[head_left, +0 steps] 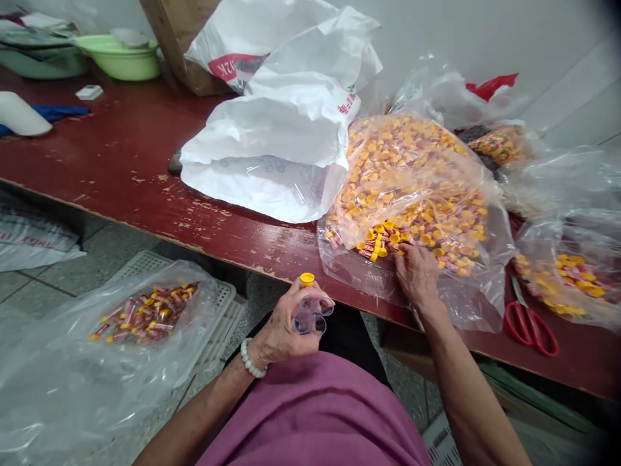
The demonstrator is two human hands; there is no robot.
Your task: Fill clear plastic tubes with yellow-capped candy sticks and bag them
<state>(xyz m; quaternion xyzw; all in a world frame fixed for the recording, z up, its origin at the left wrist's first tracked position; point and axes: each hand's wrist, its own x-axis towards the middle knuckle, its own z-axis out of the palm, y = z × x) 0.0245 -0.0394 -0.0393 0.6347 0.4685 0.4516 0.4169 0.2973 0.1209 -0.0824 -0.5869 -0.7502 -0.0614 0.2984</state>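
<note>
red-handled scissors (530, 323) lie right of the hands (418, 275), beside bags (572, 272).

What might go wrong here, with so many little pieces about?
The left hand holds several clear tubes bunched together; one might slip out.

The right hand is among the yellow-capped pieces at the front of the big clear bag; a careless tug could spill some.

The red-handled scissors lie close to the table edge, so an elbow might knock them off.
</note>
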